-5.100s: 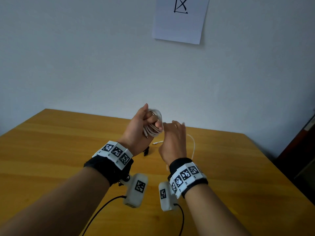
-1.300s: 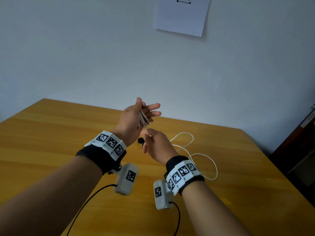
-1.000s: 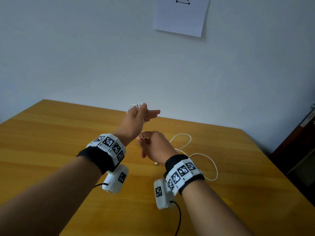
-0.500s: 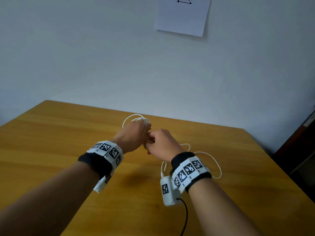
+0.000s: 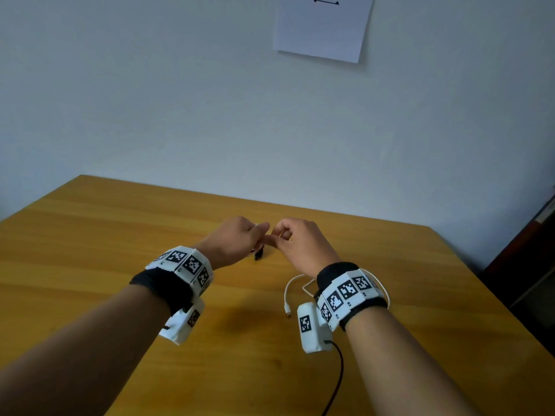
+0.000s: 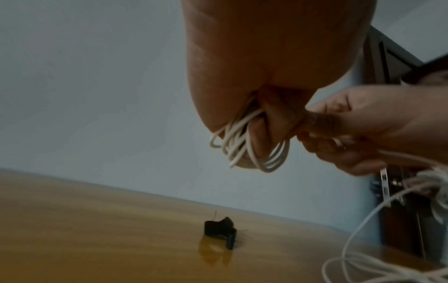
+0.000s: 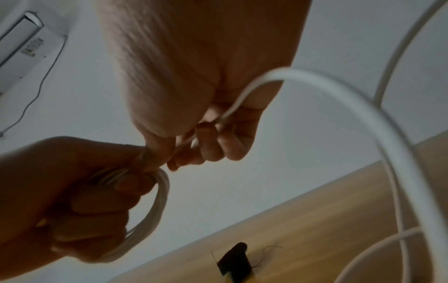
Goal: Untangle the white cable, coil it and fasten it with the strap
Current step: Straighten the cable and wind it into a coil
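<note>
My left hand is held above the wooden table, knuckles up, and grips several loops of the white cable in its curled fingers. My right hand meets it fingertip to fingertip and pinches the free run of cable between thumb and fingers. The loose remainder of the cable trails under my right wrist onto the table, its plug end lying bare. The small black strap lies on the table below and between my hands, also seen in the left wrist view.
A white sheet of paper hangs on the wall behind the table. Dark furniture stands past the table's right edge. Black leads from the wrist cameras hang over the near table.
Both hands have dropped lower toward the table and turned knuckles up. The left hand, earlier open-fingered, now grips the loops; less loose cable lies on the table.
</note>
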`<state>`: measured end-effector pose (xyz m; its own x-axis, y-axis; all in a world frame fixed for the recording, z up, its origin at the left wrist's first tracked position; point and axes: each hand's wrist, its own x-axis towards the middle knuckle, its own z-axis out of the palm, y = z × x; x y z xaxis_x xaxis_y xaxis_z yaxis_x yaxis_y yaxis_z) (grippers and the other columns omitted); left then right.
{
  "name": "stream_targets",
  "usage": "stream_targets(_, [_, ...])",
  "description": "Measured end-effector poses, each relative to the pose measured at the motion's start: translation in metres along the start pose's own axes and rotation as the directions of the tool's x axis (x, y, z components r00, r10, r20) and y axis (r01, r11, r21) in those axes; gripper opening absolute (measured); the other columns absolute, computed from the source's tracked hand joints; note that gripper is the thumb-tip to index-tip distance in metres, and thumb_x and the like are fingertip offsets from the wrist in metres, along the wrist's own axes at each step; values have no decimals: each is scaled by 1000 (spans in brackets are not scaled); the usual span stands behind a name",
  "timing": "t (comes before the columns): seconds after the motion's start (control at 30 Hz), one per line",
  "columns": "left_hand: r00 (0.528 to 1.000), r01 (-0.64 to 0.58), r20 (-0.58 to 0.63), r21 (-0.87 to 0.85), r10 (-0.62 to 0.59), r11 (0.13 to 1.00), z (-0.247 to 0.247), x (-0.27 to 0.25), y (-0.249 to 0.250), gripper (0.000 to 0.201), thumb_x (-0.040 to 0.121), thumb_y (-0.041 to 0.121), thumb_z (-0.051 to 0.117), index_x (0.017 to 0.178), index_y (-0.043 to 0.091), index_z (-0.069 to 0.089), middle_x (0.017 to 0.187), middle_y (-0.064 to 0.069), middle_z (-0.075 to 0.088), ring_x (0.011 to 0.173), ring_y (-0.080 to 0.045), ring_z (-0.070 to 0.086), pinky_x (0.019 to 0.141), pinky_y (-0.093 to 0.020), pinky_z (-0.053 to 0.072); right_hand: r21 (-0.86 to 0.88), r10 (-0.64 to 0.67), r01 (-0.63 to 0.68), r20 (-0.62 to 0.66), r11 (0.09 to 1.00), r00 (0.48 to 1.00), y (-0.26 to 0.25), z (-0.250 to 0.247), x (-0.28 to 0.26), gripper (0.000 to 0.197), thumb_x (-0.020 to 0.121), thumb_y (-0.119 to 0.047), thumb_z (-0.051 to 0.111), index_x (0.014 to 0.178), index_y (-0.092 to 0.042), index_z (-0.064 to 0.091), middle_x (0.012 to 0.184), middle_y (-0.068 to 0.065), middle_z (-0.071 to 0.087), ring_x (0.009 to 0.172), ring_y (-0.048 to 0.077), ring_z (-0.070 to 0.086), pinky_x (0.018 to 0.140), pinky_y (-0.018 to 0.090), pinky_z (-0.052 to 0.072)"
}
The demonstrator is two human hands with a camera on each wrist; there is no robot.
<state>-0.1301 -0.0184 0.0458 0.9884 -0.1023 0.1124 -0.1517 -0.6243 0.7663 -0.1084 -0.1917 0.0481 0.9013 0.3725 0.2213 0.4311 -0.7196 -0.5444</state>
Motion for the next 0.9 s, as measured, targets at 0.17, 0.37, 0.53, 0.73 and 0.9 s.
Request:
stream_targets(0.17, [987,152,105,-350,-122,925,-3,1,6,59,103,42,44,50,19,34,41,3,29,39,-17,20,44,-23,20,-128,-33,30,-23,991,999,9,-1,-1,33,105,-34,51,81,-23,70,70,-5,68,65,24,65,64,47,56])
stream_targets(0.37, [958,281,250,-724,-140,630,-8,-2,16,48,99,42,52,69,23,19,55,3,12,47,-16,9,51,-32,9,-56,41,-45,-74,997,996,12,-3,-6,54,103,-64,28,100,-20,60,71,-4,64,62,20,60,60,38,47])
stream_targets(0.53, [965,258,254,-905,-55,339,-10,-3,23,48,101,30,51,69,24,16,52,6,10,46,-14,7,45,-27,13,149,114,-99,-94,984,989,13,4,-6,39,108,-50,33,101,-18,55,65,-1,56,52,15,46,54,35,38])
stream_targets(0.73, [981,195,194,-980,-18,48,-16,0,28,47,101,31,50,69,25,17,54,7,9,42,-10,14,49,-23,22,189,194,-185,-34,964,980,16,15,-8,49,108,-53,30,93,-16,58,68,6,65,58,20,60,62,35,50])
stream_targets(0.9, [985,159,166,-978,-41,-136,-12,0,38,42,102,31,49,64,20,35,53,5,21,45,-11,38,56,-25,42,114,138,-141,34,983,990,12,23,-13,49,107,-57,29,88,-16,49,71,2,53,59,19,48,61,39,42])
